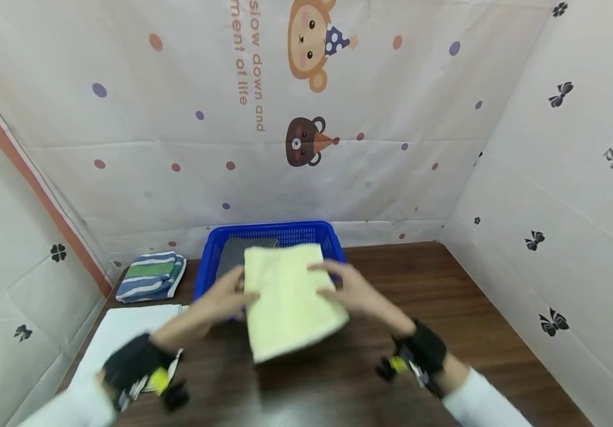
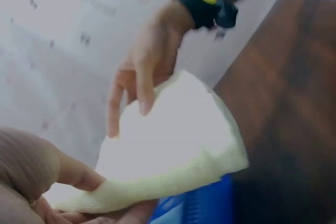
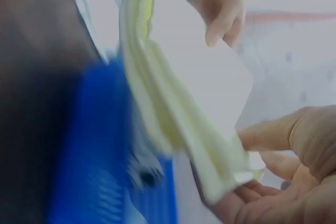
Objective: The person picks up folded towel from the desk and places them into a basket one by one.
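Note:
A pale yellow folded towel is held up between both hands, in front of and partly over a blue plastic basket. My left hand grips its left edge, thumb on the near face and fingers behind, as the left wrist view also shows. On the opposite edge, my right hand pinches the towel between thumb and fingers. Several folded layers of the towel show along its edge in the right wrist view. Inside the basket lies a dark grey cloth, partly hidden by the yellow towel.
A blue, green and white striped folded cloth lies left of the basket. Nearer on the left is a flat white sheet-like thing, partly covered by the left forearm. Brown wooden tabletop extends right. Patterned fabric walls enclose the table.

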Tool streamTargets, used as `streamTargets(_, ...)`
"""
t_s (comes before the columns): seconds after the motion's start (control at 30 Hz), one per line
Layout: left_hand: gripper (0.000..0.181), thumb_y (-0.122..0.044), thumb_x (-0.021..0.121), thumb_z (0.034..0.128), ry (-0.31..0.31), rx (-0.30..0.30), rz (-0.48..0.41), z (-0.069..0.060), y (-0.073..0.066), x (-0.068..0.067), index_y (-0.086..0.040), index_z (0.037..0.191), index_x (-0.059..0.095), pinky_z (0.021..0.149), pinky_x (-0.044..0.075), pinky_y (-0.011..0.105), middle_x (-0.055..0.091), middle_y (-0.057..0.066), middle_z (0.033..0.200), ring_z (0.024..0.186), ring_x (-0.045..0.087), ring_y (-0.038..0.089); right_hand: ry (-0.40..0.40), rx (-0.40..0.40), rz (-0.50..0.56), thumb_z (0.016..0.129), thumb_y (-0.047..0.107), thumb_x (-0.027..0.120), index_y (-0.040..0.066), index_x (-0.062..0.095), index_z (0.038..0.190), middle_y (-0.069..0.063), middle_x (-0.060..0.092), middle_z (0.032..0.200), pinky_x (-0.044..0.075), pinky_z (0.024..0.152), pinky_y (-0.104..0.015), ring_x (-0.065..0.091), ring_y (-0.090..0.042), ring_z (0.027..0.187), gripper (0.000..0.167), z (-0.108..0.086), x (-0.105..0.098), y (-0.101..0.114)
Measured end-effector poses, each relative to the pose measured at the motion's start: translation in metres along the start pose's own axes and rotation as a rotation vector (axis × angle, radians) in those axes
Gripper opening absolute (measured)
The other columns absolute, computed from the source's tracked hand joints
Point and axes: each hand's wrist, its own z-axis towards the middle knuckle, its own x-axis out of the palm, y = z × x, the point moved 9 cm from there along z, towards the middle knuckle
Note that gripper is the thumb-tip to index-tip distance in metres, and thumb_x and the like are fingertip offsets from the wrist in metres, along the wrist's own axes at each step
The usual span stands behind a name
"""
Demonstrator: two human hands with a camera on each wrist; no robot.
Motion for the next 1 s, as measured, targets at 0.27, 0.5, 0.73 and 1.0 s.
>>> streamTargets(0.27, 0.045, -0.005, 0.052, 0.1034, -0.025, -0.163, 0.075, 0.136, -0.019, -0.030, 0.014, 0.143, 0.041, 0.099, 0.057, 0.048, 0.054, 0.031, 0.137, 0.117, 0.066, 0.038, 0.044, 0.307, 0.067, 0.092, -0.008, 0.059, -0.003, 0.057, 0.141, -0.022, 0.064, 0.123, 0.037, 0.058, -0.024, 0.049, -0.019, 0.064, 0.049, 0.106, -0.040, -0.048)
streamTargets(0.5, 0.057, -0.003, 0.065, 0.0975, 0.027, -0.296, 0.123, 0.182, 0.015, -0.018, 0.010, 0.147, 0.039, 0.096, 0.059, 0.042, 0.054, 0.029, 0.140, 0.109, 0.068, 0.034, 0.121, 0.545, -0.304, 0.087, -0.015, 0.050, -0.003, 0.072, 0.097, -0.009, 0.063, 0.080, 0.020, 0.058, -0.029, 0.011, -0.011, 0.057, 0.027, 0.135, -0.015, -0.098)
streamTargets(0.73, 0.044, -0.001, 0.075, 0.0894, 0.018, -0.260, 0.368, 0.202, 0.028, 0.007, 0.012, 0.128, 0.058, 0.070, 0.064, 0.038, 0.070, 0.033, 0.108, 0.094, 0.075, 0.038, 0.255, 0.630, -0.530, 0.086, -0.011, 0.060, -0.013, 0.055, 0.123, -0.026, 0.056, 0.117, 0.024, 0.056, -0.032, 0.021, -0.017, 0.061, 0.037, 0.150, 0.013, -0.142)
streamTargets(1.0, 0.040, -0.003, 0.076, 0.0885, -0.016, -0.278, 0.494, 0.200, 0.025, 0.007, 0.009, 0.124, 0.063, 0.058, 0.062, 0.034, 0.073, 0.026, 0.097, 0.066, 0.074, 0.027, 0.204, 0.603, -0.556, 0.088, -0.011, 0.060, -0.001, 0.056, 0.089, -0.019, 0.055, 0.118, 0.020, 0.054, -0.027, 0.022, -0.015, 0.062, 0.011, 0.138, 0.008, -0.112)
